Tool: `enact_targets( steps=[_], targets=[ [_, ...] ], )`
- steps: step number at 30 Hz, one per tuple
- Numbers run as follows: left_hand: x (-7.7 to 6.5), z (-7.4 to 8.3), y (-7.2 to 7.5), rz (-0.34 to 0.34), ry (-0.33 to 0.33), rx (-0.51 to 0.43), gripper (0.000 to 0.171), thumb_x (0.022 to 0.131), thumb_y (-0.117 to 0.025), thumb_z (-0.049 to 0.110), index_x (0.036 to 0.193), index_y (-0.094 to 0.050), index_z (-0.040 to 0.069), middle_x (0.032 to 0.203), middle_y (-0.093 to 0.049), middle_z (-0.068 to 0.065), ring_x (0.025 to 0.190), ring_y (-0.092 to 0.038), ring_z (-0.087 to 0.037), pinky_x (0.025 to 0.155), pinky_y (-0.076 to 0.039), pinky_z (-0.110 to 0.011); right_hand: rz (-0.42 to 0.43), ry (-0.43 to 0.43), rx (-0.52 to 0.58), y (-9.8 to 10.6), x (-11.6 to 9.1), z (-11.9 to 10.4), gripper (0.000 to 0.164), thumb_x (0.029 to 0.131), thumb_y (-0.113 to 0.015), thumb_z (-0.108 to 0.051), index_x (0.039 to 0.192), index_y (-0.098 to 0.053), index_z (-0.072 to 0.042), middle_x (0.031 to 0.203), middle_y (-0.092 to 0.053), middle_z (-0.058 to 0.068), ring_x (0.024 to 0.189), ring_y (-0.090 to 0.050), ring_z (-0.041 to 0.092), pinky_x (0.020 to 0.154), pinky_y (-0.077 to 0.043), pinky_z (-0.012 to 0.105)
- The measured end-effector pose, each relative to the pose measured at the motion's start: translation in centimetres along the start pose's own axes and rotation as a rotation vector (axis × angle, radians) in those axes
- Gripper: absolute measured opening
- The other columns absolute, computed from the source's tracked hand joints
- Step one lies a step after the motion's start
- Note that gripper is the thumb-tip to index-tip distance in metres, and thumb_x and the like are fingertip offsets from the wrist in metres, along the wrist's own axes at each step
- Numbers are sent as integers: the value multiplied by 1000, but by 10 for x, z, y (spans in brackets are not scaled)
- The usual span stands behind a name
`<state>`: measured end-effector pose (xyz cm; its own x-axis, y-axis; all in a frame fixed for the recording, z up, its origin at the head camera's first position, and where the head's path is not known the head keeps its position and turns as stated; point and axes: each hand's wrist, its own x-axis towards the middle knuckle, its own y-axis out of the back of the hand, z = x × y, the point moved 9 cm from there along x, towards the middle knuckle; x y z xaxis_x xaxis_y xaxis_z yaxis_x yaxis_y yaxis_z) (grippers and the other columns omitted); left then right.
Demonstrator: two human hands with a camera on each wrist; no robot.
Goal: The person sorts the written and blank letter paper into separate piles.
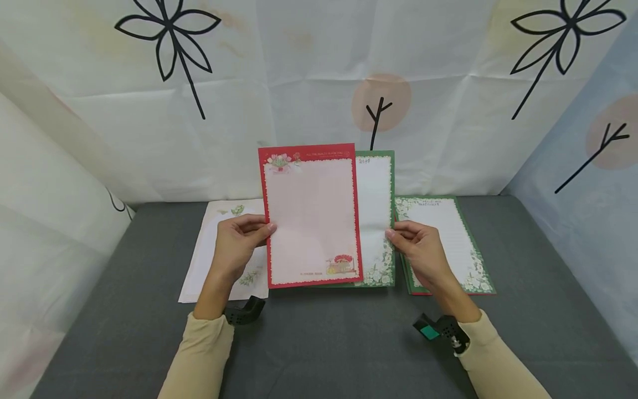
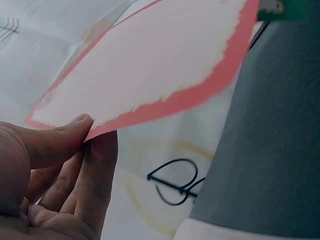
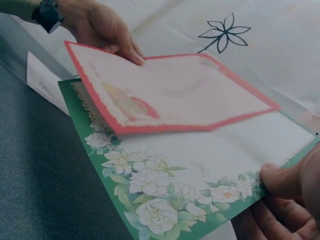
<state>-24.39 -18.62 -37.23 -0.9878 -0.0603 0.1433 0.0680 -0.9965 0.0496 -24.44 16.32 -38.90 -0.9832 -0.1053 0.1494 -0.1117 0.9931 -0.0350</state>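
Note:
My left hand [image 1: 236, 246] pinches the left edge of a red-bordered pink sheet of paper [image 1: 311, 221], thumb in front and fingers behind. In the left wrist view the sheet [image 2: 150, 70] bends slightly away from the thumb. My right hand [image 1: 421, 249] pinches the right edge of a green-bordered sheet of paper [image 1: 375, 216] with white flowers at its lower corner. Both sheets are held upright above the table. The red-bordered sheet is in front and covers most of the green one. In the right wrist view the green-bordered sheet [image 3: 150, 185] shows under the red one.
A pale sheet with leaf prints [image 1: 199, 277] lies on the grey table [image 1: 329, 343] at left, partly behind my left hand. On the right lies a stack of green-bordered sheets [image 1: 448, 233], a red edge showing beneath. A printed white cloth [image 1: 309, 66] hangs behind.

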Motion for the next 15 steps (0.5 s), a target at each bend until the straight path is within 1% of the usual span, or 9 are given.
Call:
enact_targets(
  steps=[6, 11, 15],
  targets=[
    [0, 4, 27, 32, 0, -24, 29, 91, -72, -7, 115, -62, -21, 85, -74, 4, 76, -72, -8, 74, -60, -28, 10, 3, 10, 4, 0, -2, 26, 98, -60, 8, 118, -55, 24, 91, -73, -6, 88, -68, 6, 76, -56, 21],
    [0, 7, 47, 66, 5, -70, 26, 90, -73, -5, 111, -66, -17, 85, -75, 3, 74, -73, -9, 73, -60, -28, 16, 15, 4, 6, 1, -4, 25, 98, -61, 7, 116, -57, 23, 90, -74, -5, 86, -68, 7, 73, -56, 21],
    [-2, 6, 61, 91, 18, -82, 24, 90, -74, -2, 111, -69, -14, 86, -76, 2, 74, -73, -9, 74, -60, -27, 21, 19, -2, 8, 1, -5, 26, 98, -61, 7, 117, -56, 24, 90, -73, -6, 85, -67, 7, 72, -56, 21]
  ],
)
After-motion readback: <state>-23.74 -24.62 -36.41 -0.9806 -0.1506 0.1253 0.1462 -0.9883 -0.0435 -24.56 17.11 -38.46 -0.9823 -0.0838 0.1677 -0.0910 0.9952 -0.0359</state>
